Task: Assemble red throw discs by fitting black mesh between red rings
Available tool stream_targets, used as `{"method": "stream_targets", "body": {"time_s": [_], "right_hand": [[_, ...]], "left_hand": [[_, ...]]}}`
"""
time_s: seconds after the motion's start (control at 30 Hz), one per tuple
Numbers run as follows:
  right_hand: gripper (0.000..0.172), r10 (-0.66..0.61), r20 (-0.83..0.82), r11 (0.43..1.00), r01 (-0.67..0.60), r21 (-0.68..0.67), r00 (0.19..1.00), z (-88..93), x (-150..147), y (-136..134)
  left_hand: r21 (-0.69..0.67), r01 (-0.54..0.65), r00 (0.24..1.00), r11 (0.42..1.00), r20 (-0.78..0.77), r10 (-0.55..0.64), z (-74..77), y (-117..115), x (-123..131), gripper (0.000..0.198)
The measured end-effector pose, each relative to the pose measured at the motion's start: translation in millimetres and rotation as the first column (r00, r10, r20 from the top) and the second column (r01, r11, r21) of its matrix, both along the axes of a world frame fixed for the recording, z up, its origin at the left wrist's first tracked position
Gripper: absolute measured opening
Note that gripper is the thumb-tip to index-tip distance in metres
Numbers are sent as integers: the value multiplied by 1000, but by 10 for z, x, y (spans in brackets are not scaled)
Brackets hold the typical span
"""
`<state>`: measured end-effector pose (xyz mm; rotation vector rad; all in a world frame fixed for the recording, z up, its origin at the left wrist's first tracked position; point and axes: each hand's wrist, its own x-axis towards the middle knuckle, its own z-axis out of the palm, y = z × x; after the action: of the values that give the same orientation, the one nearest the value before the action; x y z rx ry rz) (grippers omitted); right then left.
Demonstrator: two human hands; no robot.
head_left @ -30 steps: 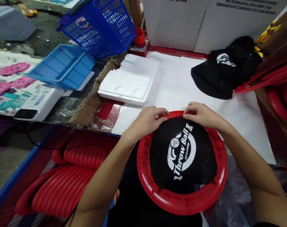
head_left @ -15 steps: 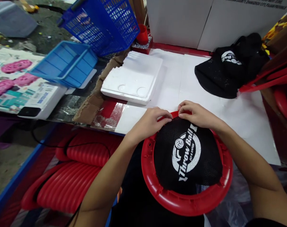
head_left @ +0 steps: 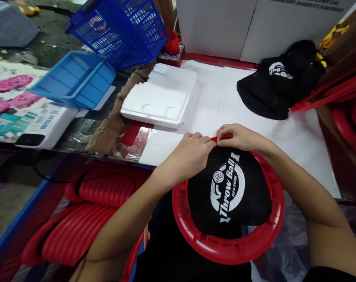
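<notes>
A red plastic ring (head_left: 227, 252) leans over my lap against the table's front edge. Black mesh fabric (head_left: 254, 188) with a white "Throw Ball" print covers its inside. At the ring's far edge, my left hand (head_left: 192, 154) is closed, fingers pinching the rim where the mesh meets it. Close beside it on the right, my right hand (head_left: 241, 138) pinches the same edge between thumb and fingers. My fingers partly hide that stretch of rim. On the near side, small notches show along the ring's inner wall, and a gap shows between mesh and ring at lower right.
More printed black mesh (head_left: 271, 90) lies at the table's back right, by red strips (head_left: 327, 96). A white foam block (head_left: 160, 94) sits left of it. Farther left are a light blue bin (head_left: 74, 80) and a blue basket (head_left: 121, 31). Red rings (head_left: 78, 231) are stacked below left.
My left hand has rolled over slightly, its fingers now closed nearer to my right hand at the rim. The whole view has shifted a little, and the ring stays in my hands.
</notes>
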<state>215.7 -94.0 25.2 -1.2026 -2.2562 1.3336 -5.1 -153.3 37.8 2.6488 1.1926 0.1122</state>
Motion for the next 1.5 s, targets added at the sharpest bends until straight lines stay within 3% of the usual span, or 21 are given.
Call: {"method": "stream_targets", "body": {"time_s": [0.13, 0.2, 0.27, 0.33, 0.4, 0.47, 0.53, 0.6, 0.67, 0.73, 0.87, 0.97, 1.07, 1.23, 1.33, 1.4, 1.5], "right_hand": [[11, 80, 67, 993, -85, 85, 995, -36, -19, 121], [12, 182, 52, 982, -184, 35, 982, -31, 27, 178], [17, 208, 31, 977, -210, 44, 978, 17, 93, 130], [21, 120, 83, 964, -136, 227, 989, 100, 175, -72], [25, -36, 194, 885, -59, 462, 980, 171, 290, -395], [28, -201, 331, 823, -25, 567, 922, 161, 461, -742], [35, -352, 429, 795, 23, 606, 832, 45, 672, -1004], [41, -451, 470, 772, 68, 632, 759, -125, 868, -1136], [42, -462, 477, 772, 73, 632, 748, -243, 994, -1166], [39, -425, 485, 786, 45, 617, 764, -237, 1030, -1151], [25, -399, 450, 768, 23, 640, 799, 15, 912, -1022], [20, -293, 354, 748, -18, 664, 888, 74, 798, -778], [27, -196, 343, 770, -73, 634, 919, -56, 738, -506], [41, -101, 289, 846, -70, 528, 952, -170, 770, -355], [25, -72, 189, 882, -26, 471, 979, -117, 855, -357], [18, -90, 87, 918, 49, 394, 992, -102, 916, -350], [18, -230, -88, 954, 242, 174, 969, -145, 979, -340]], "left_hand": [[-18, -174, 976, 985, 134, 174, -170, -102, 86, 27], [-31, -205, 959, 978, 191, 207, -248, -121, 87, 23], [-25, -195, 963, 981, 182, 196, -282, -114, 67, 19], [22, -198, 975, 980, 112, 194, -270, -92, 42, 18], [102, -248, 969, 963, 28, 246, -221, -84, 17, 15], [161, -331, 940, 930, -31, 340, -146, -122, -9, 13], [101, -351, 930, 931, -76, 359, -55, -208, -33, 15], [-54, -258, 963, 965, -93, 252, 34, -297, -34, 21], [-173, -127, 992, 977, -34, 123, 89, -313, 3, 29], [-125, -71, 996, 990, 49, 78, 78, -207, 76, 29], [104, -41, 994, 994, 109, 30, -152, 216, 204, 29], [58, 22, 982, 998, 185, -33, -327, 421, 180, 44], [-8, 70, 961, 998, 270, -65, -365, 459, 84, 46], [-154, 110, 911, 982, 411, -37, -298, 474, -84, 23], [-245, 136, 853, 960, 522, 12, -296, 515, -158, 16], [-290, 94, 810, 952, 578, 96, -314, 536, -187, 14], [-370, 14, 756, 929, 611, 232, -342, 555, -195, 8]]}}
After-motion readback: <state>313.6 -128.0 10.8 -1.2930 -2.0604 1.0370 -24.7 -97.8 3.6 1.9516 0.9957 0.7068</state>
